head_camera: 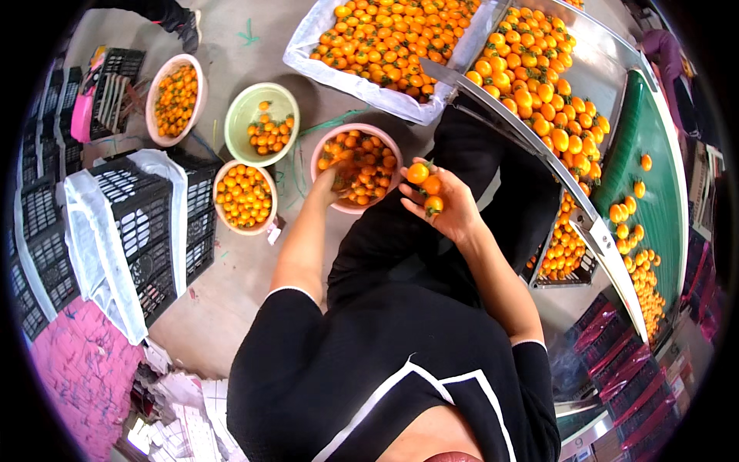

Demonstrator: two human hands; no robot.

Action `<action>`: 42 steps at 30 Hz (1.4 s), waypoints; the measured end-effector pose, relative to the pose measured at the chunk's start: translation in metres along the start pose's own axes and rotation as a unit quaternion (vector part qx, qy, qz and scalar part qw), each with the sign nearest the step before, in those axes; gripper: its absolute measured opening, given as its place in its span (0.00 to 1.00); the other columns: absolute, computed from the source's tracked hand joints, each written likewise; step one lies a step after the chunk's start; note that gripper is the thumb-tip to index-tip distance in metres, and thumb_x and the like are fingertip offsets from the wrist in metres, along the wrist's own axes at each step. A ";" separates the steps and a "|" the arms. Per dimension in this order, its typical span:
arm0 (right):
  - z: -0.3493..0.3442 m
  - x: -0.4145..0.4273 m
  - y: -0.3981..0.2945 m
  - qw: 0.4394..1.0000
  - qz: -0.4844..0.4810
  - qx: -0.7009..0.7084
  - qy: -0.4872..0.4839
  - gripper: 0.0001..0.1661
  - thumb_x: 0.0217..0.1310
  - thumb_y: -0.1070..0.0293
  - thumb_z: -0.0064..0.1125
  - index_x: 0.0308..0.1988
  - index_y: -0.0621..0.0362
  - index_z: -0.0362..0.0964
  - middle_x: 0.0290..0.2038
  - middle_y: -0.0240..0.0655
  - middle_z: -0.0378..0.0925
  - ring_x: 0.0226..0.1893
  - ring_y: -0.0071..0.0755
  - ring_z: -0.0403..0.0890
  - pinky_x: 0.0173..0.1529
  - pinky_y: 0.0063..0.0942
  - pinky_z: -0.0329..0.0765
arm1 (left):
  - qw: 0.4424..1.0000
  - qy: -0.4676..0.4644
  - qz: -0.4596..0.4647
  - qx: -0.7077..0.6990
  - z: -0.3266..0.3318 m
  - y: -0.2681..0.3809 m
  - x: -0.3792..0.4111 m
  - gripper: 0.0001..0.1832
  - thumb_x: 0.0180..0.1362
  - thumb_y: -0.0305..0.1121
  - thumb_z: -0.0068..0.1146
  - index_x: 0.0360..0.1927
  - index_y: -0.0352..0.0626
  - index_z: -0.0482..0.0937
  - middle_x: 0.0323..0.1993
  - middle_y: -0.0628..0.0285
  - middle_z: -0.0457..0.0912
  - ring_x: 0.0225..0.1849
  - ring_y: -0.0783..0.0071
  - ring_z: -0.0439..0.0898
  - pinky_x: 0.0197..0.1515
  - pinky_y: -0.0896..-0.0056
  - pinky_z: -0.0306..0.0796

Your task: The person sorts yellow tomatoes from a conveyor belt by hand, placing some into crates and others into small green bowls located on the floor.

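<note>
My left hand reaches into a pink basin of orange cherry tomatoes. Its fingers are blurred, and whether they hold a tomato cannot be told. My right hand is turned palm up beside that basin, with a few orange cherry tomatoes with green stalks resting in its curled fingers. Left of the basin stand a green basin partly filled with tomatoes and a smaller pale basin full of them.
A lined crate of tomatoes stands ahead, touching a metal tray. A green conveyor belt carries tomatoes at right. Another pink basin stands farther left. Black plastic crates line the left side. A person's shoe shows at the top left.
</note>
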State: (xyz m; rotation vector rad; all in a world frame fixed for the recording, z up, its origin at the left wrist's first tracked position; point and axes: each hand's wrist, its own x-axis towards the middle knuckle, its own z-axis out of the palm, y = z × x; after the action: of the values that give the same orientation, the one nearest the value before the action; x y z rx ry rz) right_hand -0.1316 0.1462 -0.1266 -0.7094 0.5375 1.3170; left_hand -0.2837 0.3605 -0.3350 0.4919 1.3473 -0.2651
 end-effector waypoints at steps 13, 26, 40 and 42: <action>0.031 0.036 0.031 0.989 -0.059 -0.137 -0.012 0.29 0.69 0.58 0.42 0.64 0.61 0.56 0.60 0.39 0.67 0.57 0.33 0.70 0.64 0.29 0.62 | 0.958 -0.266 0.044 -0.095 0.069 0.005 -0.123 0.29 0.65 0.55 0.43 0.59 0.41 0.68 0.55 0.57 0.73 0.52 0.60 0.75 0.53 0.61 0.71; -0.029 -0.086 0.005 0.911 -0.183 -0.357 0.098 0.18 0.64 0.71 0.46 0.52 0.67 0.70 0.52 0.40 0.74 0.55 0.34 0.73 0.61 0.30 0.66 | 0.995 -0.052 0.061 0.054 0.006 -0.027 0.008 0.29 0.57 0.19 0.49 0.64 0.47 0.64 0.49 0.57 0.74 0.41 0.60 0.78 0.40 0.63 0.77; -0.005 -0.128 -0.025 0.789 -0.300 -0.515 0.153 0.18 0.56 0.75 0.51 0.48 0.67 0.71 0.48 0.40 0.76 0.51 0.34 0.75 0.58 0.29 0.68 | 0.835 -0.134 0.509 0.157 0.124 0.152 -0.103 0.17 0.59 0.29 0.57 0.52 0.36 0.75 0.42 0.62 0.80 0.39 0.75 0.78 0.41 0.74 0.73; 0.008 -0.140 -0.040 0.612 -0.395 -0.662 0.179 0.17 0.50 0.80 0.53 0.44 0.67 0.73 0.46 0.46 0.78 0.48 0.41 0.78 0.55 0.31 0.71 | 0.810 -0.117 0.571 0.062 0.141 0.161 -0.120 0.15 0.59 0.30 0.57 0.48 0.35 0.77 0.45 0.59 0.82 0.44 0.70 0.80 0.46 0.70 0.73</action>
State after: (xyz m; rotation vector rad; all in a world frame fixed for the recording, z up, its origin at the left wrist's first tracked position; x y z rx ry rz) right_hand -0.1184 0.0538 -0.0150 -2.1662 -0.6140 0.4743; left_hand -0.1140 0.4210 -0.1685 1.2456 0.6062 0.5788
